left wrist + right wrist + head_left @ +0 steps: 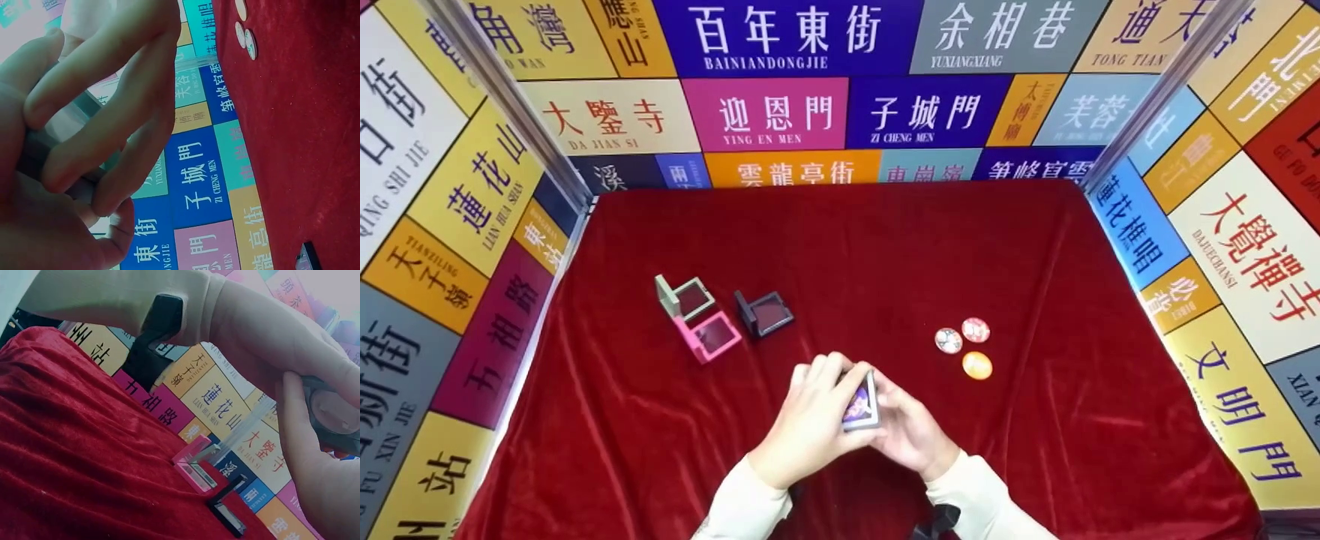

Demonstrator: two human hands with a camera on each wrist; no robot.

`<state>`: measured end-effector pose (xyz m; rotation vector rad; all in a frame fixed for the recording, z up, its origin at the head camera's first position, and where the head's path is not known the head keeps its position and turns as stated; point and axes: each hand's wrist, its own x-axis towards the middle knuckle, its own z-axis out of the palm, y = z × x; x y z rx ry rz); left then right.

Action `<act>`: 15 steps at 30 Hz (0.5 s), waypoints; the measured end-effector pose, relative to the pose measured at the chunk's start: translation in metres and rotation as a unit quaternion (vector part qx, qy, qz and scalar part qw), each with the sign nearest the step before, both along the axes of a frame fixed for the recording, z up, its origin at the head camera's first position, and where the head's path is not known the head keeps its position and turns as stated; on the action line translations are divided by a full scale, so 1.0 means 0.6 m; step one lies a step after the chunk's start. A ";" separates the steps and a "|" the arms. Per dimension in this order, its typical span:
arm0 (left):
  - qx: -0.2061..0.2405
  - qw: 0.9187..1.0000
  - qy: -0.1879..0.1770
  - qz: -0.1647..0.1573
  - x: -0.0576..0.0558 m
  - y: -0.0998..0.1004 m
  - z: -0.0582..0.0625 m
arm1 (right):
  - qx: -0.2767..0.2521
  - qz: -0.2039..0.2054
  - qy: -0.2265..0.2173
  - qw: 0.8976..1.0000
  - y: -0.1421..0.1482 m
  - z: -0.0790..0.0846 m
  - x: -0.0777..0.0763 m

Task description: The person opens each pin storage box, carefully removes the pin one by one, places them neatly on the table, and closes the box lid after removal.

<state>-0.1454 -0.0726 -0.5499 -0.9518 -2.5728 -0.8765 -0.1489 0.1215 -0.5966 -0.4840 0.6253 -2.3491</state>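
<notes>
Both hands hold a small grey case (872, 397) in front of the body in the head view. My left hand (810, 427) grips it from the left, fingers across its top. The right hand (913, 431) holds it from the right and below. A purple picture shows inside the pale frame. In the right wrist view, the grey case (315, 391) has a round pale disc (336, 410) on the side facing that camera. Curled fingers cover much of the case (62, 129) in the left wrist view.
Three hinged cases, green (701, 296), pink (720, 337) and black (772, 313), stand open on the red cloth (840, 247), left of the hands. Three round badges, white (949, 340), red (976, 330) and orange (977, 365), lie to the right. Sign-covered walls (780, 112) enclose the table.
</notes>
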 end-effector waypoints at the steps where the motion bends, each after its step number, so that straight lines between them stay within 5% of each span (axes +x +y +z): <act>1: 0.005 1.000 -0.002 -0.003 0.000 0.001 -0.002 | 0.007 -0.008 0.012 1.000 0.001 -0.001 0.000; 7: 0.040 0.999 -0.007 -0.007 -0.001 0.002 -0.004 | 0.006 -0.029 0.029 0.999 0.001 -0.002 0.005; 11: 0.028 1.000 -0.002 -0.004 -0.004 -0.001 -0.002 | 0.007 -0.013 0.006 1.000 0.004 0.006 0.003; 15: 0.019 1.000 0.003 -0.014 -0.004 0.001 -0.001 | 0.019 -0.007 0.028 0.999 0.007 0.003 -0.001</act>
